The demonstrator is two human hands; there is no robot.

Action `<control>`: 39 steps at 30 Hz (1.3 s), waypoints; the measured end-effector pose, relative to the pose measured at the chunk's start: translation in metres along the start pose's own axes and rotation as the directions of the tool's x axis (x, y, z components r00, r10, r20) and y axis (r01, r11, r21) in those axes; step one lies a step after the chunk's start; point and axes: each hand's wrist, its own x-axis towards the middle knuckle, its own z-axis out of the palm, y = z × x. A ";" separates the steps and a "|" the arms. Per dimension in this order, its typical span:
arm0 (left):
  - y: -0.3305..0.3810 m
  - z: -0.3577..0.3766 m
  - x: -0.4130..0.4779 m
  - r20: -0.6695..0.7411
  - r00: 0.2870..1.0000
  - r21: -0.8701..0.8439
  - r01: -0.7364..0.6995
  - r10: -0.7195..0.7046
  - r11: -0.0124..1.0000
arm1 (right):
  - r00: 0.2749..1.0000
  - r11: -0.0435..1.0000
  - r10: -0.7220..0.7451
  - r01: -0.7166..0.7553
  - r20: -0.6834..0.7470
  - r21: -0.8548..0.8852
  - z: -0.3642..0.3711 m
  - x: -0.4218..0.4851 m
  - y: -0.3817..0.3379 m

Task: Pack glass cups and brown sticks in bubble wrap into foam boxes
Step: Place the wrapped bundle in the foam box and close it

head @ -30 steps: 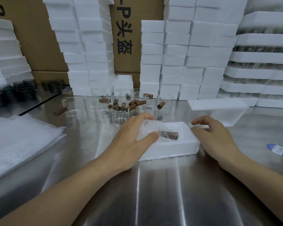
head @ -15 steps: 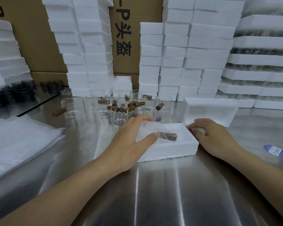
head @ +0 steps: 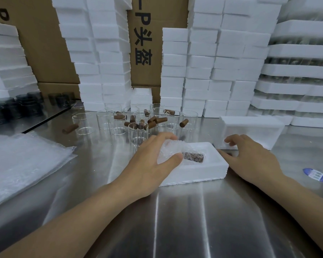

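Observation:
An open white foam box (head: pixel 199 172) lies on the steel table in front of me. My left hand (head: pixel 151 164) grips a bubble-wrapped bundle (head: pixel 171 150) sitting in the box's left half, thumb in front and fingers over the top. Beside it in the box lies a wrapped brown stick (head: pixel 193 157). My right hand (head: pixel 250 159) is just right of the box, its loosely bent fingertips touching the front of a foam lid (head: pixel 250 127) that stands behind. It holds nothing.
Several empty glass cups (head: pixel 82 123) and loose brown sticks (head: pixel 157 121) stand behind the box. Bubble wrap sheets (head: pixel 22 161) lie at the left, and dark cups (head: pixel 17 107) at the far left. Stacked foam boxes (head: pixel 199 71) and cardboard line the back. A blue sticker (head: pixel 315 175) is at the right.
The foam lid came to rest standing behind the box. My right hand dropped to the box's right edge, then its fingers lifted toward the lid. My left hand kept its grip on the bundle.

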 end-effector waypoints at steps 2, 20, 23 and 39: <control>-0.001 0.000 0.000 -0.007 1.000 0.005 -0.003 0.003 1.000 | 0.999 1.000 0.026 -0.026 -0.046 -0.006 -0.001 0.000 0.000; 0.000 -0.003 0.000 0.028 0.999 0.026 -0.030 0.029 0.999 | 0.993 0.995 0.094 -0.091 -0.069 0.039 0.001 0.005 0.007; -0.002 -0.012 0.001 0.125 0.991 0.118 -0.066 0.052 0.991 | 0.992 0.995 0.093 -0.089 -0.089 0.050 0.002 0.007 0.008; -0.017 -0.017 0.005 0.095 0.985 0.197 -0.163 0.146 0.967 | 0.992 1.000 -0.016 0.018 -0.127 0.011 0.006 0.005 0.006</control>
